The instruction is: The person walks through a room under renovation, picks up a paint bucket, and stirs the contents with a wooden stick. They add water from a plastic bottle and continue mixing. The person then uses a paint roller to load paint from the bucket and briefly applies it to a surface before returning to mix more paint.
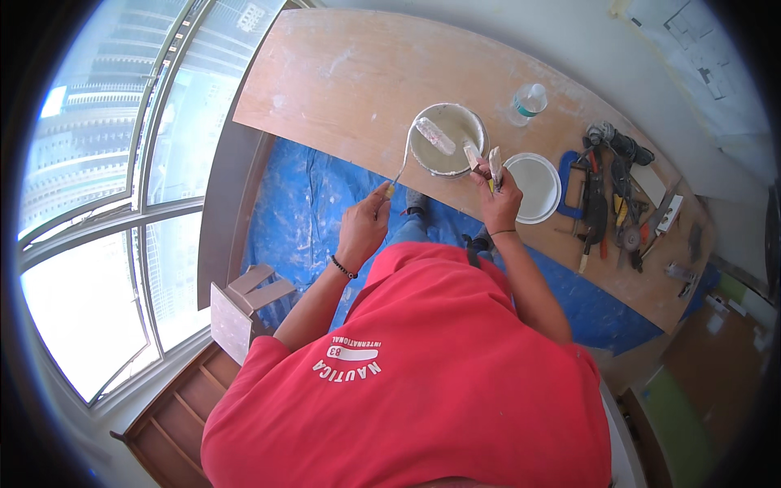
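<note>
My left hand [364, 226] is closed round the handle of a paint roller [436, 136]. Its wire frame bends up over the rim of a paint bucket [423, 159], and its whitened sleeve rests in or just above the pale paint. In my right hand [499, 199], closed at the bucket's right side, are what look like two paint brushes [495, 167], their ends coated with paint. One brush tip reaches over the bucket rim; whether it touches the paint I cannot tell. Right beside that hand lies a round white lid [533, 189].
The bucket stands on a wooden board table [342, 77]. A plastic bottle [530, 100] stands behind the lid. Right of it lie a blue clamp [569, 185], cables [622, 145] and several hand tools. Blue sheeting [305, 191] covers the floor; windows [179, 122] line the left.
</note>
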A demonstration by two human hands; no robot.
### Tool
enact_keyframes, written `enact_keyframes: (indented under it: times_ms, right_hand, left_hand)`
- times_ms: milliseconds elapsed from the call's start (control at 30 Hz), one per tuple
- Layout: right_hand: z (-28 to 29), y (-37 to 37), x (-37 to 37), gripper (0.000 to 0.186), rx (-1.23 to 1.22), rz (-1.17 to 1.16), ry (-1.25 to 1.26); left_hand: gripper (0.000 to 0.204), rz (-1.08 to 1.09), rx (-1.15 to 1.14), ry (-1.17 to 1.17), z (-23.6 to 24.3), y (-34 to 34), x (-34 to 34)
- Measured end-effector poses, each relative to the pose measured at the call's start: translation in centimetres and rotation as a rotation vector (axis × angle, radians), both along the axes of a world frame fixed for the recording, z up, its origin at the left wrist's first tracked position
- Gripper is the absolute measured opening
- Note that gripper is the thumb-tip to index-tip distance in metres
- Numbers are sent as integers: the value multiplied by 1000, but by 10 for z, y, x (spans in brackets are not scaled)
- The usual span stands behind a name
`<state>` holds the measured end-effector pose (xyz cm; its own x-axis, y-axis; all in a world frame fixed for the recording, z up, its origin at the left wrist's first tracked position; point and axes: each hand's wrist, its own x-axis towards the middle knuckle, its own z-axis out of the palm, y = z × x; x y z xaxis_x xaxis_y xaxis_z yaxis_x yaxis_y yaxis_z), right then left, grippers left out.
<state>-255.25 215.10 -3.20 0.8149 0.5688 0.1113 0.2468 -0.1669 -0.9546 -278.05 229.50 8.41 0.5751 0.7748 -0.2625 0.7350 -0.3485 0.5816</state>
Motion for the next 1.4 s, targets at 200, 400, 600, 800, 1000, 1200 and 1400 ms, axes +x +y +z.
enact_keyframes:
  times_ms: [200, 400, 600, 800, 1000, 1200, 1400]
  right_hand:
    - [2, 7, 6, 22, -23, -9, -63]
    - [7, 19, 14, 23, -85, -10, -80]
    - [9, 20, 14, 24, -101, 9, -61]
    - [10, 20, 13, 24, -105, 6, -68]
    - [11, 20, 13, 24, -81, -8, -73]
    - [8, 21, 9, 24, -76, -25, -68]
    - [3, 21, 10, 24, -31, -25, -58]
  left_hand:
    - [41, 28, -9, 139, -7, 12, 12]
    - [39, 48, 86, 94, 1, 32, 14]
    - [39, 24, 132, 124, 10, 47, 10]
    - [40, 62, 138, 127, 25, 62, 9]
    - [40, 96, 155, 20, 34, 52, 9]
    - [43, 93, -141, -164, -12, 31, 4]
    - [44, 117, -275, -259, -60, 24, -11]
